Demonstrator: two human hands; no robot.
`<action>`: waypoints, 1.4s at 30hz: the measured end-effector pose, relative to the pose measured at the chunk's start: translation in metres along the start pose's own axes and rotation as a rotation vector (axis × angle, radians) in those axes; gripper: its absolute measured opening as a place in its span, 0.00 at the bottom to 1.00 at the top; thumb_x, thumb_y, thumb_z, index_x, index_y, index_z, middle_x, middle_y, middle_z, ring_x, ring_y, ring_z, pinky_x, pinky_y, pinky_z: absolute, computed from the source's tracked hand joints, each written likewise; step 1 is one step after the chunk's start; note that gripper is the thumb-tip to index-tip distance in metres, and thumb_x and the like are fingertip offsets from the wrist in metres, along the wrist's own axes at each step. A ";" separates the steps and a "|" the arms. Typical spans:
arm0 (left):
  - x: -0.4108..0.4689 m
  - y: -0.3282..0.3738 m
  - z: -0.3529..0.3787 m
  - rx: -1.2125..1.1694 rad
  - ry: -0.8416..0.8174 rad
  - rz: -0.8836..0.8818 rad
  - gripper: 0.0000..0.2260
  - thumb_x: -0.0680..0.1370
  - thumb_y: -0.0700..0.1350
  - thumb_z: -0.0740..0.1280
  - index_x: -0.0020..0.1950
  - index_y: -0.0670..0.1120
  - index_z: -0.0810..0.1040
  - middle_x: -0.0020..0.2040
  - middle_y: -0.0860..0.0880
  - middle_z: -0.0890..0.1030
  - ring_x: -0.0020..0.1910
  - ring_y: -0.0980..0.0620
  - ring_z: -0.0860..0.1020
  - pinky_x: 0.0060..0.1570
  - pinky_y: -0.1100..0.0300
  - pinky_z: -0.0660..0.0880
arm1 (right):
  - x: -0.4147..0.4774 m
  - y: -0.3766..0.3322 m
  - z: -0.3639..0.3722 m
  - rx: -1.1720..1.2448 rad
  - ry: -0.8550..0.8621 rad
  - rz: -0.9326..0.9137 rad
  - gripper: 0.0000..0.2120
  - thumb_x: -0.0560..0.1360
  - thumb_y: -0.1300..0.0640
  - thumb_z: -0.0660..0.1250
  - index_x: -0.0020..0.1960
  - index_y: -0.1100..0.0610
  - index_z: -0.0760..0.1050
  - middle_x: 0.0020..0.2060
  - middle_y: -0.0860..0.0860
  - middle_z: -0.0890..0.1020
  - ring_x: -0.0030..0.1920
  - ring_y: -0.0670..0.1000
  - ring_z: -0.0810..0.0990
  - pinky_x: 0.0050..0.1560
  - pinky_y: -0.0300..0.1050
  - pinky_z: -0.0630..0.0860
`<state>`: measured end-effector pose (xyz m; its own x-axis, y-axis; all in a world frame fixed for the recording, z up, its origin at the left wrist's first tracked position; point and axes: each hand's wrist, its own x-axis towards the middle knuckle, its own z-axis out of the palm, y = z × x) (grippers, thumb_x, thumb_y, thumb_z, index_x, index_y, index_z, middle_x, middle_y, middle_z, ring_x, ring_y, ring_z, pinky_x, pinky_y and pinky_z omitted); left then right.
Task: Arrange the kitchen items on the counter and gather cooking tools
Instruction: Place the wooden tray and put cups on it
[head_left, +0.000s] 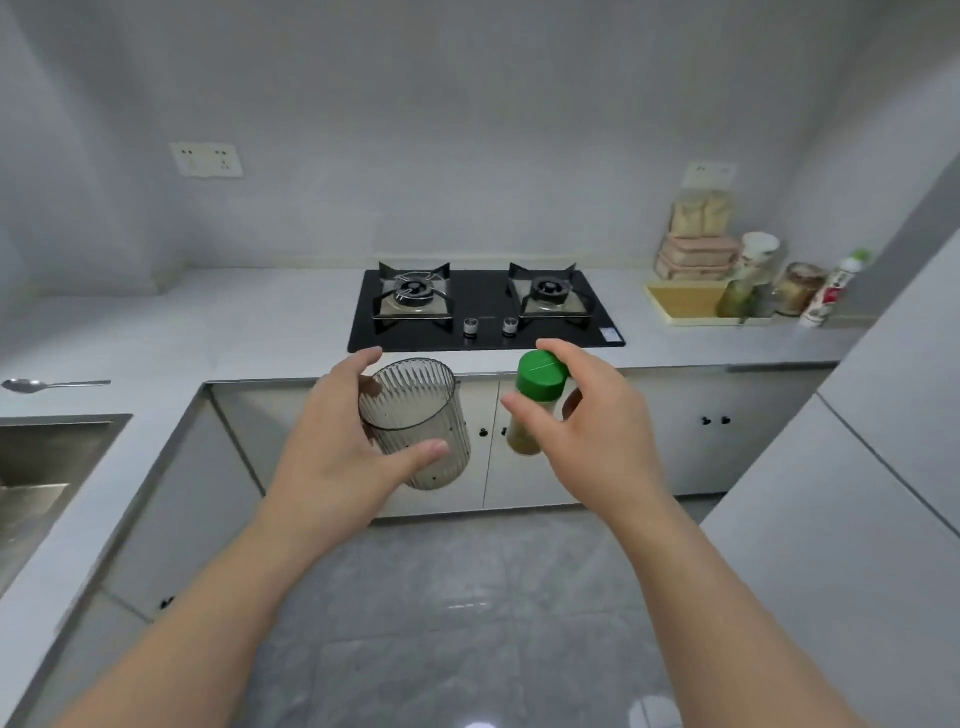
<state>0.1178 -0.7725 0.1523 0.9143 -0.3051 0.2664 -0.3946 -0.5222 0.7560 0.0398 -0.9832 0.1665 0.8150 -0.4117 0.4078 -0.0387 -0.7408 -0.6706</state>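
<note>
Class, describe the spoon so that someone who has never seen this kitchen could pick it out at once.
Find the steel sink at the left. On the counter just beyond its far edge lies the spoon, bowl left, handle pointing right towards the stove. Unlike the jars standing at the far right, it is metal and lies flat.

Cool, even indoor light in a soft wide-angle picture

Flat, greyish light falls from overhead and leaves only faint shadows under the counter (260, 322) edge and on the cabinet fronts (691, 452). Pale glare patches sit on the glossy floor (467, 605), brightest at the bottom right. The whole frame is slightly soft; the clear cup (415, 415) and green-capped bottle (537, 384) are a little smeared, and the jars (795, 288) at the far right are blurred. Straight lines bow towards the edges, so the sink (52, 467) side and the fridge (883, 467) lean outward
</note>
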 end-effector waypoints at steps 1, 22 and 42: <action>0.007 0.008 0.015 -0.006 0.009 -0.001 0.46 0.62 0.57 0.82 0.75 0.58 0.63 0.61 0.56 0.72 0.59 0.53 0.74 0.63 0.52 0.74 | 0.004 0.012 -0.008 0.000 0.023 0.026 0.26 0.72 0.43 0.74 0.68 0.46 0.74 0.54 0.41 0.79 0.45 0.39 0.70 0.50 0.34 0.68; 0.293 0.114 0.318 -0.094 -0.278 0.203 0.44 0.66 0.56 0.80 0.77 0.52 0.62 0.70 0.51 0.70 0.69 0.55 0.68 0.67 0.57 0.67 | 0.215 0.261 -0.107 -0.114 0.250 0.424 0.24 0.73 0.47 0.75 0.67 0.46 0.74 0.49 0.43 0.78 0.40 0.34 0.75 0.39 0.25 0.69; 0.460 0.235 0.626 -0.120 -0.292 -0.004 0.41 0.65 0.58 0.80 0.74 0.55 0.67 0.64 0.54 0.75 0.61 0.54 0.74 0.59 0.49 0.77 | 0.400 0.533 -0.221 -0.061 0.167 0.494 0.23 0.75 0.50 0.73 0.69 0.49 0.72 0.50 0.42 0.78 0.42 0.25 0.74 0.36 0.22 0.68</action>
<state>0.3879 -1.5341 0.0783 0.8440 -0.5281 0.0933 -0.3615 -0.4318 0.8263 0.2175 -1.6596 0.1091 0.5875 -0.7955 0.1485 -0.4333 -0.4642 -0.7725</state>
